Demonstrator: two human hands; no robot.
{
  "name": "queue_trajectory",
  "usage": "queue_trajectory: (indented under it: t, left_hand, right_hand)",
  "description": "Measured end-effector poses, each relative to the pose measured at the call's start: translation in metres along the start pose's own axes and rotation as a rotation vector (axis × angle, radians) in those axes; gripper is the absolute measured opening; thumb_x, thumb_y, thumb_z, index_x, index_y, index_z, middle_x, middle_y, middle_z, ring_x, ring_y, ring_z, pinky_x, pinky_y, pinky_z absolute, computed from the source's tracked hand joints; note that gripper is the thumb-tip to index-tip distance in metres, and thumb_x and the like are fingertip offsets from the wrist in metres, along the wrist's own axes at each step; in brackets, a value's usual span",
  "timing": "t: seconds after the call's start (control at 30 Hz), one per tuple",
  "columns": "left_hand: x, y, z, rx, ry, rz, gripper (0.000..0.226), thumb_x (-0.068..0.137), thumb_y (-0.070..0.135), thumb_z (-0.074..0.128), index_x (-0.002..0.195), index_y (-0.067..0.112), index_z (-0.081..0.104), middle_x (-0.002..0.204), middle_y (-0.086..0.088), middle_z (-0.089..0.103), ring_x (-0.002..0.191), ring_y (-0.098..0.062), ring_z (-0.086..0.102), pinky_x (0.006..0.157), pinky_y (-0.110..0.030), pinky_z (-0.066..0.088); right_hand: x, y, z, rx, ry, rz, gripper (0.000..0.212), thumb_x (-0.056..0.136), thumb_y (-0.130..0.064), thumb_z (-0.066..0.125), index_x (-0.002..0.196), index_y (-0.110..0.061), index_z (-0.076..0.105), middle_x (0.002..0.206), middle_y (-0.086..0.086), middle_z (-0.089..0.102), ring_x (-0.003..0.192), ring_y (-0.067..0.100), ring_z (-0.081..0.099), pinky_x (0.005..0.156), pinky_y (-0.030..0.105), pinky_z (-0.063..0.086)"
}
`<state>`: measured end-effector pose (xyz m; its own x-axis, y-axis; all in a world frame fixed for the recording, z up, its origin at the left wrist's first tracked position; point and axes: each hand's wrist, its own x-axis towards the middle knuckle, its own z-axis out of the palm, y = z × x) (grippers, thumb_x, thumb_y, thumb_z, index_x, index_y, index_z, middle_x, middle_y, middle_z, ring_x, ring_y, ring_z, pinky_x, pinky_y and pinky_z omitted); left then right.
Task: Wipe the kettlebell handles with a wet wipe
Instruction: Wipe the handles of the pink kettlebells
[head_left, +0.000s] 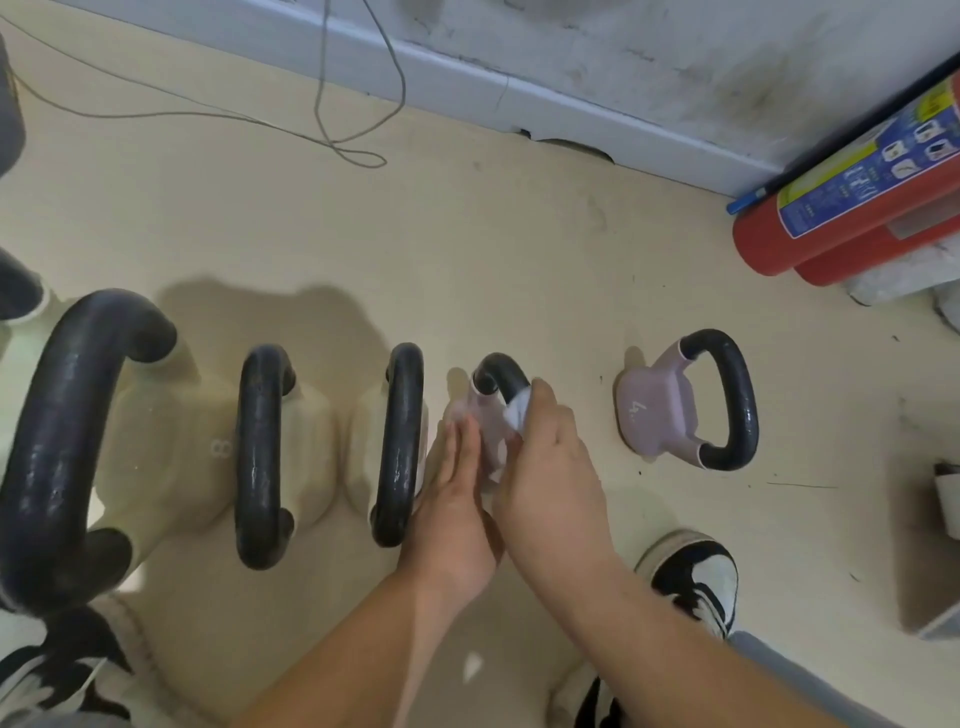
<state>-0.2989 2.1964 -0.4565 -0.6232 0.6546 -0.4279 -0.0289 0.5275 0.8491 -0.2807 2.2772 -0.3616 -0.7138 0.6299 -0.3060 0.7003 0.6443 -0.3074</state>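
Observation:
Several kettlebells stand in a row on the beige floor. My right hand grips a white wet wipe wrapped round the black handle of a small lilac kettlebell. My left hand lies with straight fingers against that kettlebell's left side. Another lilac kettlebell, marked 4, lies tipped to the right with its black handle free. Left of my hands stand cream kettlebells with black handles: one close by, a second, and a large one.
Two red fire extinguishers lean in the far right corner against the grey wall. A thin cable loops over the floor at the back. Black-and-white shoes sit at the lower right and lower left.

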Motion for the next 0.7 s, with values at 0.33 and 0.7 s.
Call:
queue_trajectory:
  t: [0.33, 0.7]
  left_hand:
    - [0.011, 0.011, 0.005, -1.003, 0.048, -0.175, 0.045, 0.102, 0.039, 0.054, 0.147, 0.035, 0.047, 0.143, 0.008, 0.058, 0.139, -0.01, 0.043, 0.122, -0.038, 0.022]
    - [0.014, -0.02, 0.02, -0.731, 0.074, -0.13, 0.037, 0.096, 0.013, 0.059, 0.132, 0.021, 0.061, 0.118, -0.003, 0.059, 0.104, 0.013, 0.047, 0.102, -0.014, 0.025]
  right_hand:
    - [0.045, -0.025, -0.013, -0.161, -0.127, 0.064, 0.038, 0.103, -0.035, 0.051, 0.132, -0.013, 0.039, 0.125, 0.006, 0.05, 0.104, 0.031, 0.064, 0.07, 0.035, 0.039]
    - [0.086, -0.047, -0.009, -0.591, -0.296, -0.17, 0.034, 0.099, -0.019, 0.055, 0.132, -0.012, 0.057, 0.126, 0.01, 0.048, 0.114, 0.031, 0.051, 0.073, 0.036, 0.038]
